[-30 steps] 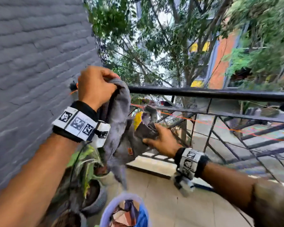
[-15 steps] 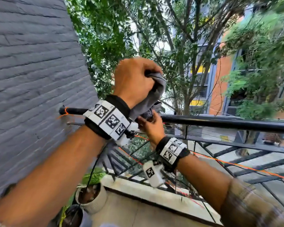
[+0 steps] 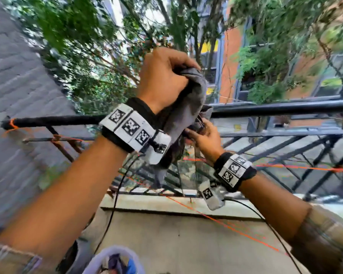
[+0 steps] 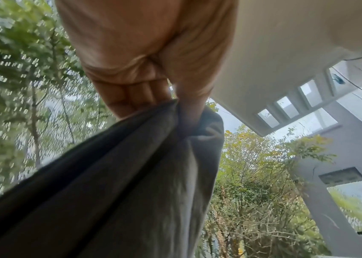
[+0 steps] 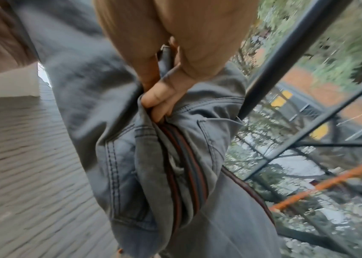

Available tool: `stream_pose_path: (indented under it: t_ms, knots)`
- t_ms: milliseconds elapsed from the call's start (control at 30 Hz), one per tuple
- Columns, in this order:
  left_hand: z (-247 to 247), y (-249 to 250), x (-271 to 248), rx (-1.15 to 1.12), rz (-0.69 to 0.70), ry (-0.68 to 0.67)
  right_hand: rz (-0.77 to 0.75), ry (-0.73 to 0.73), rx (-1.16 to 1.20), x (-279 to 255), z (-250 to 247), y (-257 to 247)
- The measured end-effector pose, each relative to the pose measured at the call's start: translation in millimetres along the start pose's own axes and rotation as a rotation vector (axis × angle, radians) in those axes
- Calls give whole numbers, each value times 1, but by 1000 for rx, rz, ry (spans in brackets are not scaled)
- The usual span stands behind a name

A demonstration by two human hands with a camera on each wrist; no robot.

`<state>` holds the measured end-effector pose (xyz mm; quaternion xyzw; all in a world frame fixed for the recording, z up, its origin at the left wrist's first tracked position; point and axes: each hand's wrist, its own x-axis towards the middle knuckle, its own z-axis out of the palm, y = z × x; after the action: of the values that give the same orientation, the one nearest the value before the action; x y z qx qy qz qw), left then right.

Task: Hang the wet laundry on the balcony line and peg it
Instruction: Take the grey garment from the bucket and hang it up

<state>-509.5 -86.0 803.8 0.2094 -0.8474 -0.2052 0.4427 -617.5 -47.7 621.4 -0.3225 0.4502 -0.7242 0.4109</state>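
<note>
A wet grey garment (image 3: 183, 113), denim-like with stitched seams and a striped waistband (image 5: 184, 167), hangs bunched between both hands by the black balcony rail (image 3: 285, 110). My left hand (image 3: 164, 80) grips its upper end in a fist above rail height; the cloth (image 4: 131, 183) drops from that fist. My right hand (image 3: 203, 135) pinches a lower fold near the waistband, just below the rail, thumb and fingers (image 5: 160, 97) curled into the fabric. An orange line (image 3: 305, 168) runs across beyond the railing, below the hands. No pegs show.
A grey brick wall (image 3: 18, 107) closes the left side. The black metal railing lattice (image 3: 285, 151) sits on a concrete ledge (image 3: 166, 204). A lilac laundry basket (image 3: 115, 262) with clothes stands at the bottom edge. Trees and buildings lie beyond.
Both hands have risen with the garment from below the rail up to rail height. The right hand moved in close under the left. The view has tilted up and back down.
</note>
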Motion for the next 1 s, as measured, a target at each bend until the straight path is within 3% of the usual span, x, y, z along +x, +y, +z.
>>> stream_pose_path:
  t_ms: [133,267,433,633,833,900,1000]
  knots:
    - [40,-35,-15,-184,-94,-71,115,99,-152,-26,-75,10]
    - [83,-80,-41,-300,-237,-260,210,150,-312,-57,-152,5]
    - [140,-139,-89,-191,-385,-528,258,198,-492,-79,-214,-16]
    - [192,-201,-139,49,-273,-1051,210,325,-509,-87,-237,-62]
    - [220,-240,-151,167,-154,-1353,68,480,-330,-67,-226,-100]
    - [231,-243,-143,123,-106,-1413,27,527,-297,-56,-218,-105]
    - [239,-229,-122,-86,-90,-1353,21,580,-299,-46,-197,-102]
